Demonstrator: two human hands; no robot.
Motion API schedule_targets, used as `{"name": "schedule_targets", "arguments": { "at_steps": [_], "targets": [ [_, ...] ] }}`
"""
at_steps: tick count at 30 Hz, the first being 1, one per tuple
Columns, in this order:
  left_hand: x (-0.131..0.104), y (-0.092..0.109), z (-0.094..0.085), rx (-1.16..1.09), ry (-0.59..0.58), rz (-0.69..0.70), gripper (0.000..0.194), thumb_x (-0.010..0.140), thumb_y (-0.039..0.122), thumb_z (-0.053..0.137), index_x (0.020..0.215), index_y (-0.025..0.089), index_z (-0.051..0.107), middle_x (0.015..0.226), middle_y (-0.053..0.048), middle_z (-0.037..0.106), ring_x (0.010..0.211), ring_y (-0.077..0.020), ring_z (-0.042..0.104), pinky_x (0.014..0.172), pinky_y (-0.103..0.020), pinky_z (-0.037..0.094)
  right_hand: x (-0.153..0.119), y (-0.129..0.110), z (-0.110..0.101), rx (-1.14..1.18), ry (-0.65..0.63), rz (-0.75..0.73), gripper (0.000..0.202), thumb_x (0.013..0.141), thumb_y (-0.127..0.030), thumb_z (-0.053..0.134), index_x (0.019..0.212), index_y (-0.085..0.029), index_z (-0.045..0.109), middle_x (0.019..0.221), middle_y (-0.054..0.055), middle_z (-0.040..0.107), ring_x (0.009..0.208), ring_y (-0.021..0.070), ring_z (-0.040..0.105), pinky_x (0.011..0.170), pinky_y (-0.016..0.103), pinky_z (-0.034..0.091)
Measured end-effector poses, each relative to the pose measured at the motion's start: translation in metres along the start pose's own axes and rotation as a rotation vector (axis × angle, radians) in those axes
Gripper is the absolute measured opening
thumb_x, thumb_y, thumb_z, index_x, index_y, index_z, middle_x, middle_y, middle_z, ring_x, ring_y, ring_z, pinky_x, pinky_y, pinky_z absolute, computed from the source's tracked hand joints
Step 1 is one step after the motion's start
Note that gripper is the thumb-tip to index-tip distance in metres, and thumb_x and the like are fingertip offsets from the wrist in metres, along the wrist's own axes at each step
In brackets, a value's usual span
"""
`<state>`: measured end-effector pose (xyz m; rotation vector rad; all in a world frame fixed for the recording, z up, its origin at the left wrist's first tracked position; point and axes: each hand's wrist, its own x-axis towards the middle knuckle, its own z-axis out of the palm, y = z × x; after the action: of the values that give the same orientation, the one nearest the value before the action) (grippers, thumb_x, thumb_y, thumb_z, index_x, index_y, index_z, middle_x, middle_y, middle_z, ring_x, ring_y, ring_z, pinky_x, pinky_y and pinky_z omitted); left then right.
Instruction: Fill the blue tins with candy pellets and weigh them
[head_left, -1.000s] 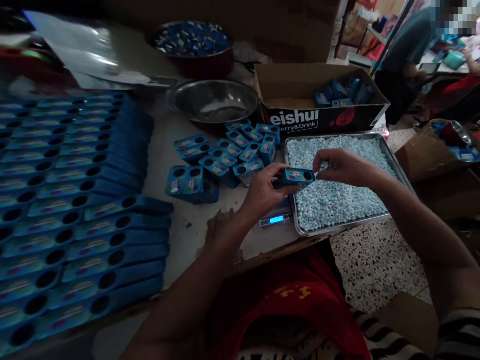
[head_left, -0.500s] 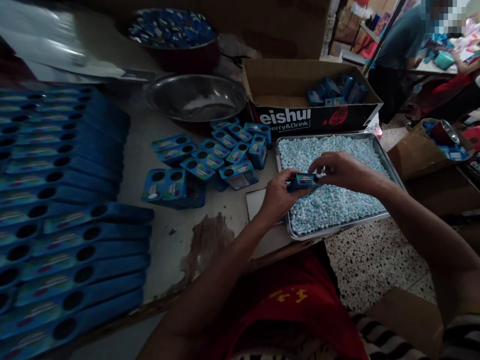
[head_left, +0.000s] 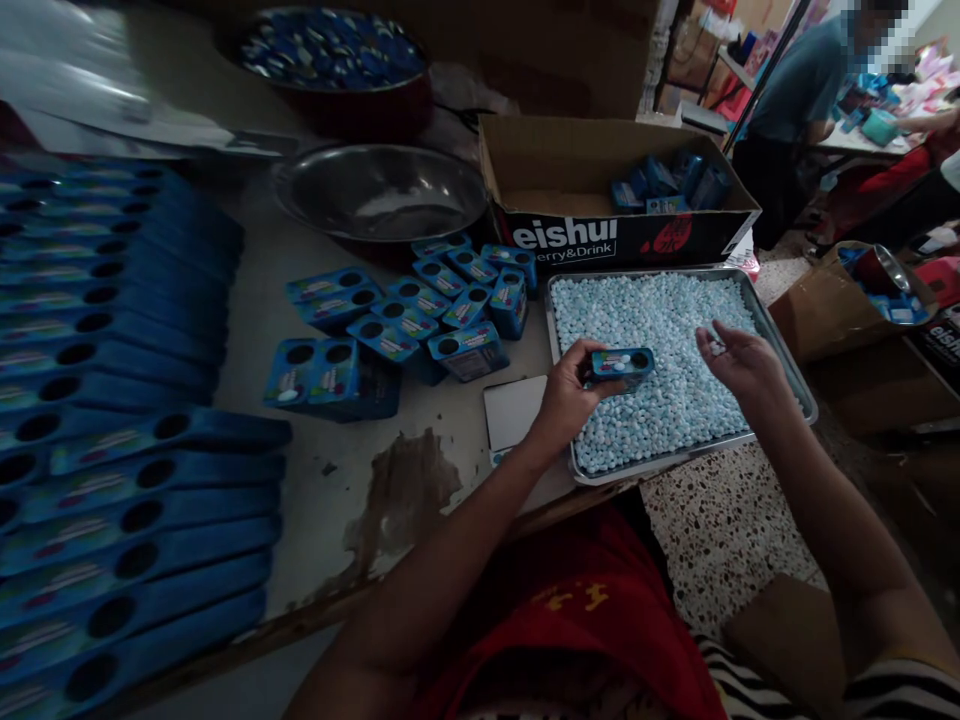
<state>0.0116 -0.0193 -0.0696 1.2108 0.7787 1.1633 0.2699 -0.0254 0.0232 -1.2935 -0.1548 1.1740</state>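
Note:
My left hand (head_left: pixel 568 394) grips a small blue box (head_left: pixel 622 364) with a round dark hole in its top, over the left part of a metal tray (head_left: pixel 796 385). Pale blue and white pellets (head_left: pixel 637 310) fill the tray. My right hand (head_left: pixel 742 366) is palm up above the pellets, its fingers curled round a few of them. Left of the tray, a loose group of similar blue boxes (head_left: pixel 469 350) stands on the table (head_left: pixel 322 540). A flat pale object (head_left: pixel 514 412) lies beside the tray.
Rows of blue boxes (head_left: pixel 142 510) fill the left side. Behind are a metal bowl (head_left: pixel 382 190), a red bowl of blue wrapped pieces (head_left: pixel 360 100) and a carton (head_left: pixel 630 238) holding several boxes. A person (head_left: pixel 791 90) is at the back right.
My right hand has moved away from the box to the right and turned palm up over the pellets. The box's hole is now uncovered. The view has shifted slightly.

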Motion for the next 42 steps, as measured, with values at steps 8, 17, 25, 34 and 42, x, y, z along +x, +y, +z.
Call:
{"name": "schedule_targets", "arguments": {
  "at_steps": [8, 17, 25, 34, 42],
  "targets": [
    [-0.009, 0.026, -0.022, 0.466, 0.102, 0.139, 0.041, 0.073, 0.016, 0.093, 0.107, 0.026, 0.072, 0.102, -0.001, 0.075, 0.099, -0.0233, 0.069, 0.092, -0.035, 0.053, -0.021, 0.032, 0.009, -0.227, -0.288, 0.16, 0.027, 0.087, 0.002, 0.07, 0.108, -0.015, 0.071, 0.096, 0.006, 0.072, 0.074, 0.0084, 0.07, 0.062, 0.01, 0.063],
    [0.0, 0.003, -0.003, -0.143, 0.011, -0.056, 0.057, 0.064, 0.033, 0.1, 0.105, 0.025, 0.062, 0.092, 0.004, 0.067, 0.085, -0.0153, 0.065, 0.079, -0.025, 0.054, -0.021, -0.005, 0.023, -0.784, -0.659, -0.172, 0.023, 0.078, -0.021, 0.094, 0.088, -0.018, 0.073, 0.07, -0.002, 0.068, 0.057, 0.0061, 0.051, 0.048, 0.019, 0.038],
    [-0.008, 0.005, 0.009, -0.027, -0.011, -0.052, 0.048, 0.067, 0.027, 0.096, 0.105, 0.025, 0.066, 0.093, 0.003, 0.068, 0.086, -0.0155, 0.065, 0.078, -0.025, 0.053, -0.05, -0.024, 0.048, -1.295, -0.818, -0.33, 0.009, 0.086, -0.021, 0.076, 0.095, -0.02, 0.078, 0.072, -0.001, 0.072, 0.065, 0.0149, 0.065, 0.063, 0.031, 0.05],
    [-0.013, 0.014, 0.002, 0.006, 0.007, -0.027, 0.042, 0.072, 0.02, 0.092, 0.107, 0.025, 0.068, 0.093, 0.003, 0.07, 0.087, -0.0158, 0.065, 0.079, -0.025, 0.052, -0.067, -0.003, 0.076, -1.77, -0.867, -0.827, 0.03, 0.077, -0.002, 0.073, 0.092, -0.025, 0.085, 0.089, 0.003, 0.074, 0.08, 0.0178, 0.064, 0.076, 0.033, 0.044],
    [-0.011, 0.014, -0.008, -0.037, 0.03, -0.036, 0.046, 0.07, 0.028, 0.095, 0.106, 0.025, 0.066, 0.092, 0.003, 0.07, 0.086, -0.0169, 0.068, 0.079, -0.028, 0.056, -0.06, 0.0, 0.07, -1.385, -0.671, -0.905, 0.012, 0.092, -0.016, 0.07, 0.095, -0.022, 0.08, 0.101, 0.006, 0.076, 0.091, 0.0205, 0.069, 0.082, 0.034, 0.053]
  ]
}}
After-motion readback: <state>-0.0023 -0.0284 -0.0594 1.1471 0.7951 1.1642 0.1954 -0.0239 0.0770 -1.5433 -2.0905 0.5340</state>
